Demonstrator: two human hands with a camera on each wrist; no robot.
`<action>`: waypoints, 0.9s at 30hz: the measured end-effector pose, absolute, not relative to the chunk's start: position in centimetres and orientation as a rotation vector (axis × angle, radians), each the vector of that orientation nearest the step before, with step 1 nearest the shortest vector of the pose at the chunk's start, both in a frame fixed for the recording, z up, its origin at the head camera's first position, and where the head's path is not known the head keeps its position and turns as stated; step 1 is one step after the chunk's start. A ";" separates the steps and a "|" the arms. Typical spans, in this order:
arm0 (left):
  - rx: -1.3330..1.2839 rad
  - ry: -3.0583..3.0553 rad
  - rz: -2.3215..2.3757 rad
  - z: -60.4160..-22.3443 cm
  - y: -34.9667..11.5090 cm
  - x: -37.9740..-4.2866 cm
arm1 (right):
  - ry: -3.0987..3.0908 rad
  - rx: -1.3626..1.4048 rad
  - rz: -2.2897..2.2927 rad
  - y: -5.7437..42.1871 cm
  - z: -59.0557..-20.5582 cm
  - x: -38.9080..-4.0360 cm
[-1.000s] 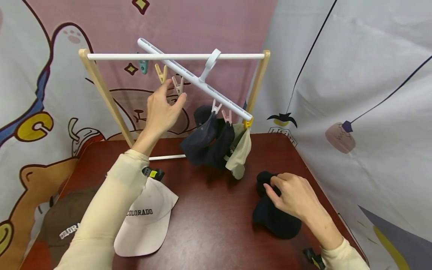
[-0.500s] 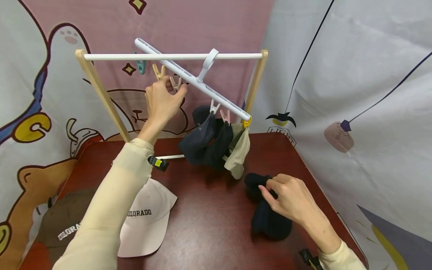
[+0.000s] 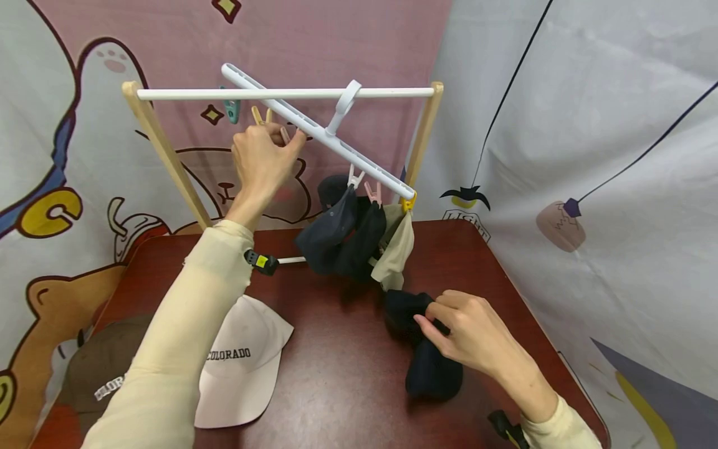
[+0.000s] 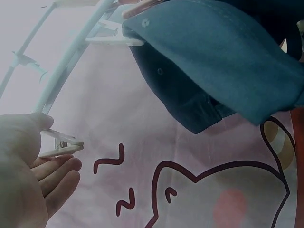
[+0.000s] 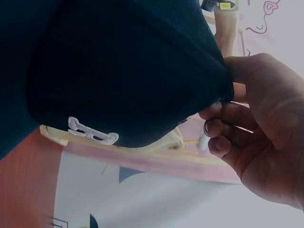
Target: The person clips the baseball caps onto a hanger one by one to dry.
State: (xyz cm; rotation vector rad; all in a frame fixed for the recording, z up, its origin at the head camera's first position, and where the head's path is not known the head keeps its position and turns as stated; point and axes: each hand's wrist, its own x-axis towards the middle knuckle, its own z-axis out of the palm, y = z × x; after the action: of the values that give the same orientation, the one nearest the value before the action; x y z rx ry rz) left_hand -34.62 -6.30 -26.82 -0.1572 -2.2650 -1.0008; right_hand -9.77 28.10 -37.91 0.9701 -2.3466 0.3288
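My left hand (image 3: 260, 159) is raised to the white hanger (image 3: 359, 157) and pinches a pale clothespin (image 4: 61, 144) between thumb and fingers. In the left wrist view the clothespin's tip looks closed, with nothing in it. My right hand (image 3: 468, 330) pinches the edge of a dark navy cap (image 3: 434, 371), held above the table at the right. White lettering (image 5: 92, 132) shows on this cap in the right wrist view. Clothespins hold a dark blue cap (image 3: 328, 234), a black cap (image 3: 367, 240) and a beige cap (image 3: 397, 252) along the hanger's lower right half.
The hanger hooks, tilted, over the rack's white bar (image 3: 185, 95). A teal clothespin (image 3: 232, 111) and a yellow clothespin (image 3: 259, 116) hang near its upper left end. A pale Colorado cap (image 3: 241, 374) and a brown cap (image 3: 103, 362) lie on the table (image 3: 336, 386) at the left.
My right hand has moved left with the navy cap, towards the hanging caps. The left hand has closed its thumb and fingers on the pale clothespin.
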 end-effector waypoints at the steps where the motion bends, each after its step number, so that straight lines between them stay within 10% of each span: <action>1: -0.166 -2.264 -1.001 -26.8 -6.4 -34.6 | -2.343 0.977 0.333 27.9 -37.9 -9.8; 27: -0.302 -2.313 -0.873 -26.6 -6.4 -32.6 | -2.448 1.054 0.600 23.0 -35.3 -9.2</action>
State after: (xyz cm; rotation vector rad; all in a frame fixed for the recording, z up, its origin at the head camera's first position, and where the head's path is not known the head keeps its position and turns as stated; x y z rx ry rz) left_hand -32.56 -6.44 -26.63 -0.3021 -2.3129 -0.8732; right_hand -9.25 22.98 -35.25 1.0536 -2.4484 0.5997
